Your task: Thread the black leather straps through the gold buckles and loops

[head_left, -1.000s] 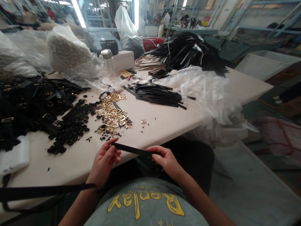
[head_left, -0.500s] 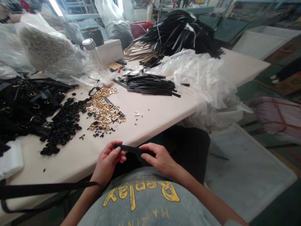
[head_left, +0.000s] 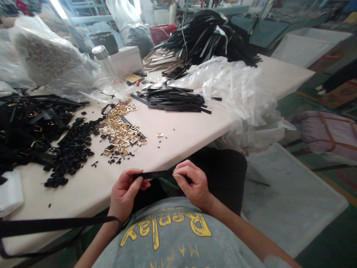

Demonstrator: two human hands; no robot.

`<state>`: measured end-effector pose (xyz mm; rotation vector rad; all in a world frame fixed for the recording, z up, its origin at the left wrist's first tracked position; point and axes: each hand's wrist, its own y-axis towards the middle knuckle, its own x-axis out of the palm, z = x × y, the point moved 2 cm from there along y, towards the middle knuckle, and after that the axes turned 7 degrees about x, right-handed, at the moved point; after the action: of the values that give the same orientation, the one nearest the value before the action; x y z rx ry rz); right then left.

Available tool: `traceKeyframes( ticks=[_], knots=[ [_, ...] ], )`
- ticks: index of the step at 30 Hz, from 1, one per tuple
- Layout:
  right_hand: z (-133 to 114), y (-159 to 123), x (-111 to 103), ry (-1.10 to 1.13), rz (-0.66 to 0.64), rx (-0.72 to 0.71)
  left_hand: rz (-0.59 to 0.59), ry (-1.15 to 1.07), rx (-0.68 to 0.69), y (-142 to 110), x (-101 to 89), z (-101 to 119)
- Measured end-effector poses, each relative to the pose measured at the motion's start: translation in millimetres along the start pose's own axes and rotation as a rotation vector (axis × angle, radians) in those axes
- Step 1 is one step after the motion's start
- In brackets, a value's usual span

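Black strap [head_left: 158, 174] held between two hands, near the tabletop's [head_left: 195, 128] close edge. The left hand [head_left: 122, 193] has its grip pinched on the 9 o'clock end; the right hand [head_left: 195, 186] grips toward 3 o'clock. From the strap: buckles [head_left: 119, 128], 11 o'clock; rings [head_left: 73, 150], 10 o'clock; strips [head_left: 173, 100], 12 o'clock.

So the thing here is one narrow black strap [head_left: 157, 174], flat, plain and matte-looking as far as I can tell. It's up in the air, pinched at one end by the left hand [head_left: 124, 191] and at the other by the right hand [head_left: 195, 186]. Pretty much straight between them, running sideways and nearly level, right by the table's [head_left: 184, 143] near edge. Both tips are kinda hidden by fingers.
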<state>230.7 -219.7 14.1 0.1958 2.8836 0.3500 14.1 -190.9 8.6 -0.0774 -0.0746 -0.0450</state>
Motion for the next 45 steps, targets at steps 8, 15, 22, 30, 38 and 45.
traceKeyframes(
  ticks=[8,15,22,30,38,45],
  knots=[
    [20.9,-14.2,26.4,0.849,-0.211,0.765,-0.328,0.129,0.223,-0.6,7.7,10.3],
    [10.1,10.1,4.9,0.807,-0.081,0.593,-0.602,0.236,0.139,2.1,13.9,4.3],
    [9.0,1.3,2.3,0.122,-0.672,0.585,-0.175,-0.086,-0.132,9.8,7.0,-4.3],
    [6.8,1.1,12.2,0.001,-0.713,0.484,-0.217,-0.012,-0.228,7.6,4.5,-11.9],
    [17.1,-6.2,19.7,-0.129,-0.388,0.368,-0.245,-0.012,-0.309,4.4,7.7,-15.9],
    [17.6,-3.4,21.6,-0.142,-0.286,0.299,-0.227,0.031,-0.307,3.8,11.6,-12.4]
  ],
)
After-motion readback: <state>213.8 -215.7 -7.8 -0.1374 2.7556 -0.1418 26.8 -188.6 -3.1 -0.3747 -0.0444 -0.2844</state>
